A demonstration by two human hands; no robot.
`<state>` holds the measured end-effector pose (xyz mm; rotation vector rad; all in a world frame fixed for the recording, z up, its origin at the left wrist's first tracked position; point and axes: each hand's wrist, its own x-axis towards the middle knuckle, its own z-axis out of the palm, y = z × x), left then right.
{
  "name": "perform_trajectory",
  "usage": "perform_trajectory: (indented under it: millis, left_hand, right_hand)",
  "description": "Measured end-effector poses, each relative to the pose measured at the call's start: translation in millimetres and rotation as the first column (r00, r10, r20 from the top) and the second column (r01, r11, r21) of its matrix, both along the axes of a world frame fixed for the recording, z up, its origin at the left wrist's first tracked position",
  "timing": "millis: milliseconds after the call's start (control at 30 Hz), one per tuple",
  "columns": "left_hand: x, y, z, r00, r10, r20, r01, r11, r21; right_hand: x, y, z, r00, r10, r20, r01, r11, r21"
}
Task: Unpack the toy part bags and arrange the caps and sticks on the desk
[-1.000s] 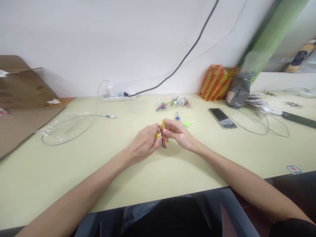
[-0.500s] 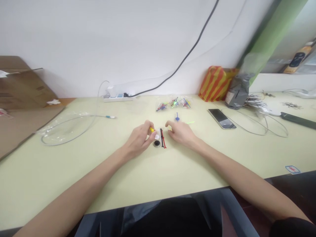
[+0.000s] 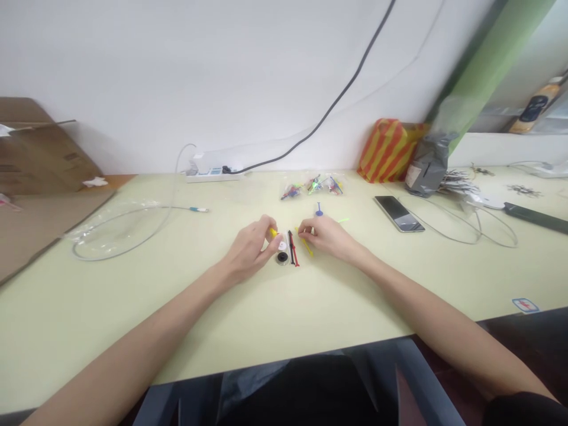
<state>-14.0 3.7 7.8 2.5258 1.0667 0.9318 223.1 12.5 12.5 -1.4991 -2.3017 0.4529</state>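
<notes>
A small yellow plastic piece [image 3: 274, 232] is pinched between the thumb and fingers of my left hand [image 3: 248, 247]. My right hand [image 3: 327, 235] has its thumb and fingertips closed on a thin yellow plastic stick [image 3: 307, 247], which slants over the table. Between the hands lie a black stick [image 3: 291, 244] and a red stick [image 3: 296, 258], side by side. To their left, close to my left thumb, are a round black part [image 3: 282, 257] and a small white part [image 3: 283, 246]. Beyond my right hand stands a blue piece [image 3: 319, 211], with a light green stick [image 3: 343, 220] nearby.
Clear bags of colourful parts [image 3: 313, 185] lie near the wall. A phone [image 3: 398, 213], a striped bag [image 3: 390, 151] and a grey bag [image 3: 426, 165] are on the right. A white cable [image 3: 133, 254] and cardboard [image 3: 39, 225] occupy the left; a power strip [image 3: 215, 176] sits behind.
My right hand's fingers have closed, and the yellow stick now shows beneath them beside the red and black sticks. My left hand has stayed in place with its yellow piece.
</notes>
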Motion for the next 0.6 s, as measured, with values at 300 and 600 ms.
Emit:
perform_trajectory:
  millis: [300,600]
  left_hand:
    - [-0.3,0.4,0.3,1.0,-0.013,-0.001,0.013,1.0,-0.018]
    - [-1.0,0.9,-1.3,1.0,0.003,-0.018,-0.003,1.0,-0.022]
  right_hand:
    - [-4.7,-3.7,-2.3,0.988,-0.077,0.133,0.079,0.997,-0.007]
    - [-6.4,0.2,-6.3,0.917,-0.14,0.374,0.078,0.981,0.176]
